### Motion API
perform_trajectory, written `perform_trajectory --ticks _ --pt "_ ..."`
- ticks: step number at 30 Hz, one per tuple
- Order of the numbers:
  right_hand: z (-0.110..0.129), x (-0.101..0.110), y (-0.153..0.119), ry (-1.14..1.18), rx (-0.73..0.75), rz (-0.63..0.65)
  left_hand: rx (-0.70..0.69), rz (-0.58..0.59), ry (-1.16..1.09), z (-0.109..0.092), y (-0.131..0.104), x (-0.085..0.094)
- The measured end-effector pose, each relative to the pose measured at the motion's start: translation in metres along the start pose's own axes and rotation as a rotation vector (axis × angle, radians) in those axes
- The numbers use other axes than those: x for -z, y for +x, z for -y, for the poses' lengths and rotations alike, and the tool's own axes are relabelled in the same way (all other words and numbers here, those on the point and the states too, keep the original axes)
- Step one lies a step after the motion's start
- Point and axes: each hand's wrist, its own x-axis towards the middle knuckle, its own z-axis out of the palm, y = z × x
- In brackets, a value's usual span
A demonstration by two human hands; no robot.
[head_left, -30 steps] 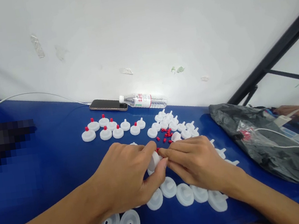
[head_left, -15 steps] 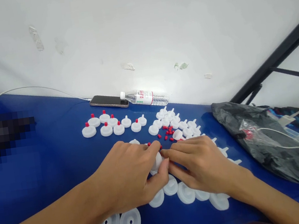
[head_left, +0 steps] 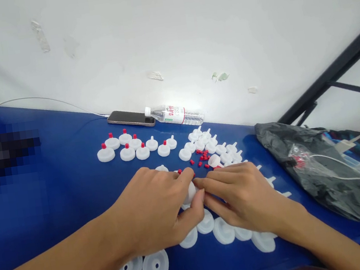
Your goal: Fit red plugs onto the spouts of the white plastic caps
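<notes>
In the middle of the head view, my left hand (head_left: 155,211) is closed around a white plastic spouted lid (head_left: 191,193), between thumb and fingers. My right hand (head_left: 247,194) meets it from the right, fingertips pinched together at the lid's edge; whatever they hold is hidden. Just beyond the hands lie several small red caps (head_left: 204,155). White lids with bare spouts (head_left: 231,148) cluster behind and beside my right hand. At the back left stand several white lids topped with red caps (head_left: 127,154). Below my hands, white lids (head_left: 223,232) lie with their hollow sides up.
A phone (head_left: 129,118) on a white cable and a lying water bottle (head_left: 173,113) are by the wall. To the right is a dark plastic bag (head_left: 296,159) near a black metal frame (head_left: 321,72). Two hollow-side-up lids (head_left: 155,269) lie at the front of the blue table (head_left: 74,188).
Both hands stay together at the held lid with hardly any movement. The camera view has shifted very slightly; the things on the table have not moved.
</notes>
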Motion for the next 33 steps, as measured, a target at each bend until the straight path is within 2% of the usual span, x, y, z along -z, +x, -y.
perform_trajectory --ticks 10,17,22,29,33 --pt "0.000 0.000 -0.001 -0.004 -0.020 -0.028 0.014 -0.003 -0.031 0.001 0.000 0.000" --pt "-0.001 -0.001 0.000 -0.035 -0.020 -0.051 0.034 -0.053 -0.042 0.002 0.000 -0.003" --pt "-0.002 0.000 0.000 -0.044 0.003 -0.081 0.027 -0.030 -0.030 0.003 -0.002 -0.004" --pt "0.000 -0.003 0.000 -0.029 0.018 -0.085 -0.020 -0.189 0.017 0.007 -0.001 -0.011" --pt "0.001 -0.003 0.000 -0.016 -0.007 -0.075 -0.017 -0.192 -0.048 0.006 0.000 -0.009"
